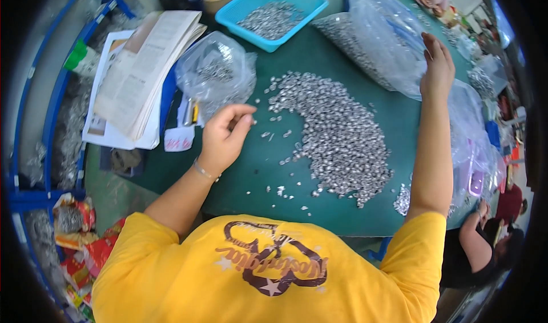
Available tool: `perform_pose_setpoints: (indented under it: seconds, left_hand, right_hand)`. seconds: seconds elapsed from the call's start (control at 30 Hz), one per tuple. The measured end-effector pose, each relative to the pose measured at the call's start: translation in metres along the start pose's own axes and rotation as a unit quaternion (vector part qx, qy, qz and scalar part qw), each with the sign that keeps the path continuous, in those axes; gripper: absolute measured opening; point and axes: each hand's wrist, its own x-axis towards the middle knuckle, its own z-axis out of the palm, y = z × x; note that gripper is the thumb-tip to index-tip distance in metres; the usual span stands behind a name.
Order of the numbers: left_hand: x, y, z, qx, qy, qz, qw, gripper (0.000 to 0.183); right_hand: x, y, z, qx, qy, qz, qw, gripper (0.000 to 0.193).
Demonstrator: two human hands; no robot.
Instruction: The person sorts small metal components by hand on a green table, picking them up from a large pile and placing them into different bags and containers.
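Note:
A curved heap of small silver metal pieces (342,134) lies in front of me on the green tabletop (240,191). To its left, my left hand (224,139) hovers with thumb and fingers curled close together. Whatever its fingertips hold, if anything, is too small to name. My right hand (438,69) reaches to the far right, beside a clear plastic bag (388,31) of similar pieces. Its fingers are stretched out, with nothing visible in them. Several stray pieces and pale bits (281,191) lie left of the heap and near the front edge.
A turquoise basket (228,15) with metal pieces stands at the back. Left of it are another clear bag (242,74) and stacked papers (145,71). Blue shelving (54,103) borders the left. More plastic bags (465,129) cover the right side; another person (476,249) sits beyond.

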Motion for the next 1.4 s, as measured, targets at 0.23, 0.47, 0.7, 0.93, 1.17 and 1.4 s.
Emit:
perform_pose_setpoints:
  seconds: [0.23, 0.47, 0.7, 0.93, 1.17, 1.4]
  left_hand:
    - [0.045, -0.022, 0.021, 0.342, -0.116, 0.176, 0.916, 0.041]
    - [0.009, -0.017, 0.038, 0.399, -0.312, 0.223, 0.833, 0.058]
    - [-0.027, -0.004, 0.019, 0.390, -0.417, 0.209, 0.794, 0.069]
    - [-0.036, -0.003, 0.001, 0.413, -0.412, 0.170, 0.795, 0.075]
    - [-0.034, -0.003, -0.003, 0.395, -0.402, 0.171, 0.808, 0.073]
    - [-0.032, -0.003, 0.006, 0.370, -0.427, 0.207, 0.799, 0.070]
  right_hand:
    - [-0.201, 0.007, 0.047, -0.368, -0.392, -0.236, 0.809, 0.044]
    - [-0.260, 0.005, 0.030, -0.424, -0.459, -0.205, 0.754, 0.065]
    - [-0.285, -0.001, 0.020, -0.393, -0.512, -0.183, 0.741, 0.077]
    - [-0.289, 0.000, 0.039, -0.318, -0.528, -0.204, 0.760, 0.072]
    - [-0.283, 0.006, 0.037, -0.376, -0.437, -0.174, 0.798, 0.062]
    - [-0.275, 0.006, 0.036, -0.433, -0.349, -0.161, 0.816, 0.060]
